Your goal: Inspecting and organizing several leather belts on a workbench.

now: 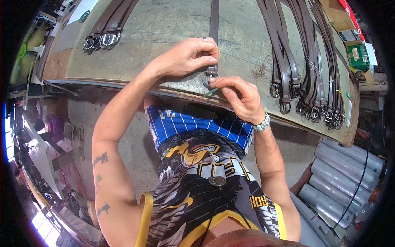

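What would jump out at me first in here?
First, the left hand grips a dark belt at the near edge of the table, while the right hand holds a thin green object near the belt's buckle. Bunched belts lie on both sides. Silvery cylinders lie at lower right.

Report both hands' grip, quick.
Left hand: closed on the brown belt, just above its buckle.
Right hand: closed, holding a thin green item at the buckle.
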